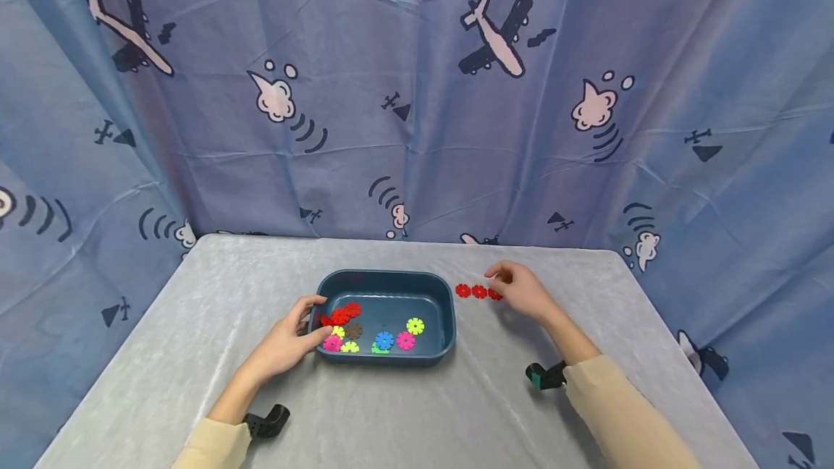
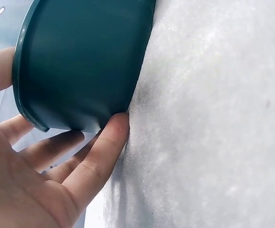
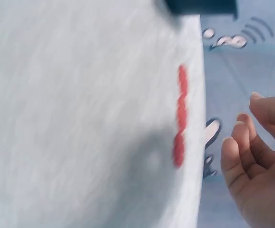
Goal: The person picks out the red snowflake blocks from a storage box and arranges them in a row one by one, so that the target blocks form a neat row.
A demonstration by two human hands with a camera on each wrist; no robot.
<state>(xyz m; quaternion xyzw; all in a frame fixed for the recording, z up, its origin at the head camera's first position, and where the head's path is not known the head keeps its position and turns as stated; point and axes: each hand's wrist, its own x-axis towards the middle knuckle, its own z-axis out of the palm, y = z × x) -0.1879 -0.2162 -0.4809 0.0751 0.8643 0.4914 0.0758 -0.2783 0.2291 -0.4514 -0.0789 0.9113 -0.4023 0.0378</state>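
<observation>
My left hand [image 1: 283, 346] grips the left end of a dark teal plastic tub [image 1: 391, 357], thumb over the rim. In the left wrist view, the fingers [image 2: 97, 164] lie along its outer wall near the table. Inside are notched plastic discs: red [image 1: 352, 309], brown [image 1: 353, 331], yellow [image 1: 415, 326], blue [image 1: 384, 340], pink [image 1: 405, 341] and a partly covered green one. To the tub's right, three red notched discs [image 1: 479, 292] form a row on the table. My right hand [image 1: 521, 292] hovers over the row's right end, fingers loosely bent, holding nothing in the right wrist view.
A pale grey cloth [image 1: 417, 425] covers the table. Behind it and at both sides hangs a blue curtain [image 1: 352, 93] printed with planes. Each wrist wears a black camera mount, the left mount [image 1: 268, 422] and the right mount [image 1: 546, 376] both close over the cloth.
</observation>
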